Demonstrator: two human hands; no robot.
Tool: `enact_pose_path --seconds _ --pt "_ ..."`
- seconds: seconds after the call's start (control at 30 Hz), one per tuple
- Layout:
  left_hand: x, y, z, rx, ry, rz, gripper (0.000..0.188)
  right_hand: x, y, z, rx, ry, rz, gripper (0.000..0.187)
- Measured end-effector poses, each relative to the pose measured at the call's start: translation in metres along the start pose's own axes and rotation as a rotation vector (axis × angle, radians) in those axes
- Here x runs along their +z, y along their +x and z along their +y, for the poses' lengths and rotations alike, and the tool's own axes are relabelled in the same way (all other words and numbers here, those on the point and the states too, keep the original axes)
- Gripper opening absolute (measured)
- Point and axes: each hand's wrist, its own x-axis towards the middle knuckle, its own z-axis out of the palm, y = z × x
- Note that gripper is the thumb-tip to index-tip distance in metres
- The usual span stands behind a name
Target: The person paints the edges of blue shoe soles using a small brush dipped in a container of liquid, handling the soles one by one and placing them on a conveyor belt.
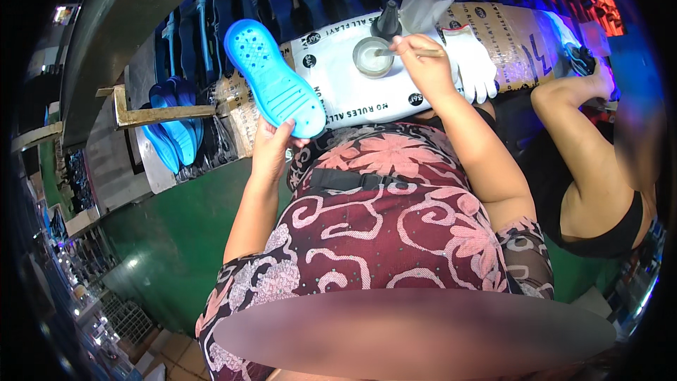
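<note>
1. Hand status. Your left hand (pixel 273 144) (L) is clamped on the lower end of a bright-blue, moulded shoe sole (pixel 275 77), thumb on the upper face, fingers beneath. Your right hand (pixel 423 63) (R) is pinched on a thin, tan, stick-handled applicator (pixel 430 53). Hands are well apart.

2. Workpiece pos. The sole is at your L, tilted, over the L end of a white, black-printed sheet (pixel 338 81) covering the work surface. Perforated end points up & away from you; grooved end is nearest you.

3. Applicator pos. Tip is at/in a round, translucent cup (pixel 364 69) w/ whitish liquid, so it's apart from the sole. Submersion depth: can't tell.

4. Adjacent items. Behind the cup: a black, cone-topped bottle (pixel 386 25), plus a clear plastic bottle w/ white cap (pixel 425 3). R of your R hand: a white fabric glove (pixel 476 65), lying flat. Far R: a co-worker's bare arm (pixel 575 99).

5. Progress (est.). Done: sole in grip, applicator in hand, cup within reach. Judged step: loading the applicator. Left, by judgement: bringing liquid to this sole, as no contact is visible now. Any existing coat on it: can't tell. Add'l blue soles (pixel 169 141) lie at far L, by a wooden bracket (pixel 166 116); their status (treated or untreated) can't be confirmed.
</note>
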Motion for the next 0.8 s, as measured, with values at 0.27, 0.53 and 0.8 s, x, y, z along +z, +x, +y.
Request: enact_pose_path --seconds 0.27,0.53,0.8 --pt "0.049 0.022 0.020 0.373 0.174 0.058 0.035 -0.034 -0.018 -0.061 0.193 0.291 -0.003 0.034" --pt "0.078 0.025 0.029 0.530 0.282 0.039 0.036 -0.030 -0.035 -0.101 -0.230 0.106 -0.135 0.026" --pt "0.081 0.021 0.026 0.639 0.291 0.041 0.043 -0.021 -0.033 -0.094 -0.400 -0.034 -0.124 0.025"
